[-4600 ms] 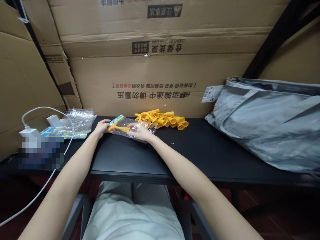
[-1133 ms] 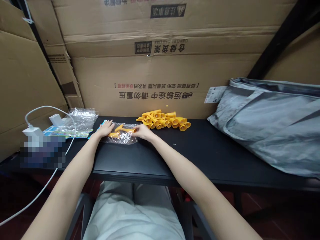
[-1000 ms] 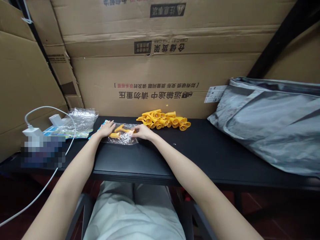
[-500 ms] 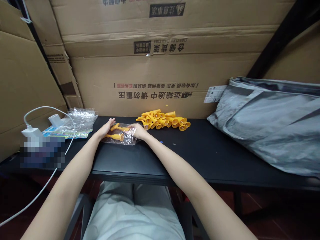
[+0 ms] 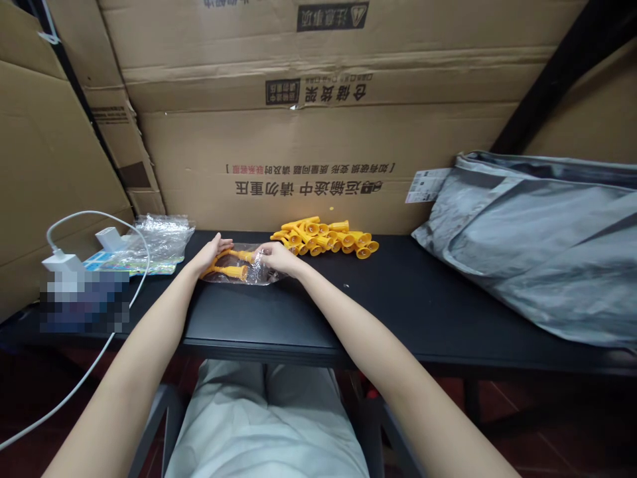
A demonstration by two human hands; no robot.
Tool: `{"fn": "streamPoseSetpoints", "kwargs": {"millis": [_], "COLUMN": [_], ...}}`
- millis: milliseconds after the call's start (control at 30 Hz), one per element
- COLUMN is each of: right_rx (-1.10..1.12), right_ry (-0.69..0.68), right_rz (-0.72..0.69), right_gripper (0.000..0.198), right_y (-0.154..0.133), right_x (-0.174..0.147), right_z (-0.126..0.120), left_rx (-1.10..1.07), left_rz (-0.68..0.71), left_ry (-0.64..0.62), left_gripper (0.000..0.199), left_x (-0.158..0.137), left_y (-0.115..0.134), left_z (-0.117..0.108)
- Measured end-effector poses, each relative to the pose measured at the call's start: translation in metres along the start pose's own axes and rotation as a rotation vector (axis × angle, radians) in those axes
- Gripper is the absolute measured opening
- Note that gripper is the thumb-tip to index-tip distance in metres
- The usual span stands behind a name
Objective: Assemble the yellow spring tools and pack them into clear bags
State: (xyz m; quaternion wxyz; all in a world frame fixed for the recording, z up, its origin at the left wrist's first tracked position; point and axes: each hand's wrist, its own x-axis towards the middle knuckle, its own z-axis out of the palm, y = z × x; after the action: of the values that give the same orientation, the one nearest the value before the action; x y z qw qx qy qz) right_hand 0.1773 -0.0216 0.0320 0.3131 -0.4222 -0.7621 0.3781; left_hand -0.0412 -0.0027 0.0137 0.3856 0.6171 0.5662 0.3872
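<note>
A clear plastic bag [image 5: 257,273] lies flat near the middle of the black table [image 5: 249,318], with yellow plastic pieces [image 5: 233,271] inside it. The pieces have slim stems and flared, trumpet-like ends; they seem to meet toward the left. My left hand [image 5: 213,255] rests against the bag's left end with its fingers stretched out, and its thumb is hidden. At the other end, my right hand [image 5: 279,257] pinches the bag between thumb and fingers. Just beyond my right hand sits a pile of several similar yellow trumpet-shaped pieces [image 5: 328,238].
Clear plastic packaging [image 5: 162,236] lies at the left on colourful sheets. Near it are a white charger [image 5: 64,265] with a cable and a blurred-out item [image 5: 84,302]. A large grey bag [image 5: 537,245] occupies the right. Cardboard [image 5: 318,139] walls the back.
My right hand has shifted slightly right along the bag. The yellow pieces inside now show more plainly and lie farther apart. My left fingers have tipped down toward the right.
</note>
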Motion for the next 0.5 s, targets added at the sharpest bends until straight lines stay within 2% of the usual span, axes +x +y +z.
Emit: {"fn": "streamPoseSetpoints", "kwargs": {"millis": [100,200,367,500], "right_rx": [0.080,0.069,0.071,0.008], "right_ry": [-0.225,-0.342,-0.417,-0.405], "right_rz": [0.011,0.025,-0.006,-0.055], "right_gripper": [0.019,0.024,0.030,0.030], "right_y": [-0.005,-0.007,-0.005,-0.001], "right_x": [-0.007,-0.011,-0.012,-0.008], "right_z": [-0.005,-0.007,-0.007,-0.004], "left_rx": [0.010,0.050,0.060,0.110], "left_rz": [0.017,0.032,0.045,0.054], "left_ry": [0.011,0.010,-0.009,0.018], "left_gripper": [0.071,0.072,0.066,0.063], "left_x": [-0.001,0.001,0.009,0.014], "left_y": [0.000,-0.001,-0.011,-0.018], "left_z": [0.002,0.002,0.002,0.003]}}
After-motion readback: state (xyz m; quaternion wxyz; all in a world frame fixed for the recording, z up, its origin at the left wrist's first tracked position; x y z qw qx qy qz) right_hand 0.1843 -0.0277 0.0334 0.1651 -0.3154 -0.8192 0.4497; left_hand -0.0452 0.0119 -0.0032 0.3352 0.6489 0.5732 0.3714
